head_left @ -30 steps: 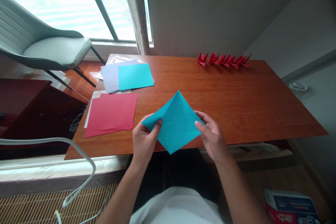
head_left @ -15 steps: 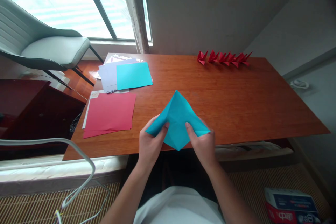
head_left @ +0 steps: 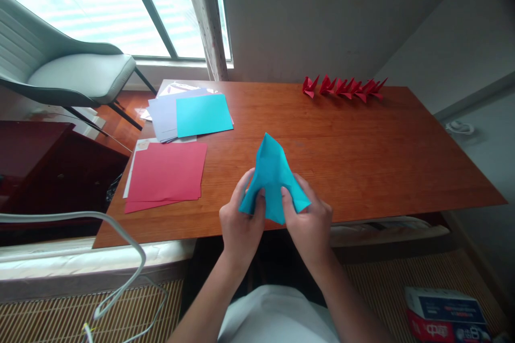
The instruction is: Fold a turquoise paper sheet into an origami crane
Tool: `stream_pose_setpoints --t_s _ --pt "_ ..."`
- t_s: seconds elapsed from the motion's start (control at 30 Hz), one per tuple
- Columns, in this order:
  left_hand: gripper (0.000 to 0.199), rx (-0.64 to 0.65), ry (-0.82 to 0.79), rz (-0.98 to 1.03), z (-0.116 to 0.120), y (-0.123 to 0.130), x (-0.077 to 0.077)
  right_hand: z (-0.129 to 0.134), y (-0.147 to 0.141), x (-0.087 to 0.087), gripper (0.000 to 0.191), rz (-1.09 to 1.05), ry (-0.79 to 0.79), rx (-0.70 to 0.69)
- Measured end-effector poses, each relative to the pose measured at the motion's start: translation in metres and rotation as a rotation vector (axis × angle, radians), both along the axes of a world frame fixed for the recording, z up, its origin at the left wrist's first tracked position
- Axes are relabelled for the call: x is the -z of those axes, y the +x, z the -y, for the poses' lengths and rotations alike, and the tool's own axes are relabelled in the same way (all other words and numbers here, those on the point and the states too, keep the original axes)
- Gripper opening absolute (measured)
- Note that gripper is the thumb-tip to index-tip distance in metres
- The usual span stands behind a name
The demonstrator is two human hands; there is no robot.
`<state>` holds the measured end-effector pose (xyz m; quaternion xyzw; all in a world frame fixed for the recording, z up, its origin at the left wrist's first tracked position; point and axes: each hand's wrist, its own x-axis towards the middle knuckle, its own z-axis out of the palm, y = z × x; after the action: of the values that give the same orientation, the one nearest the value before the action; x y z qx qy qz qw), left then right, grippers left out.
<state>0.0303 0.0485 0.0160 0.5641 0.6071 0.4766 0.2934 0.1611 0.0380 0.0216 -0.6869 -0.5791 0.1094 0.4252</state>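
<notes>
By the table (head_left: 382, 155), left hand (head_left: 241, 225) and right hand (head_left: 309, 228) pinch blue paper (head_left: 273, 163); probably light, easily creased, I would hold its sides.

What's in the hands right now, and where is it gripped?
A bent turquoise paper sheet: the left hand pinches its left side and the right hand its right side, thumbs on the face toward the camera.
</notes>
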Motion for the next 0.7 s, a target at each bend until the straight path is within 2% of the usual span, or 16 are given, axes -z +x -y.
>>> stream_pose_setpoints --t_s 0.27,0.47,0.6,0.7 --pt "0.044 0.058 0.016 -0.038 0.006 0.001 -0.012 0.0 -0.002 -0.003 0.032 0.051 0.012 -0.005" --pt "0.037 0.092 0.01 0.025 0.003 -0.002 -0.012 0.0 -0.001 -0.002 0.033 0.009 -0.01 -0.003" --pt "0.033 0.114 -0.049 0.184 -0.001 -0.003 -0.005 -0.001 -0.001 -0.002 0.028 -0.115 -0.072 -0.02" --pt "0.028 0.063 -0.078 0.261 -0.002 -0.001 0.001 -0.001 -0.002 -0.003 0.028 -0.29 -0.13 -0.031"
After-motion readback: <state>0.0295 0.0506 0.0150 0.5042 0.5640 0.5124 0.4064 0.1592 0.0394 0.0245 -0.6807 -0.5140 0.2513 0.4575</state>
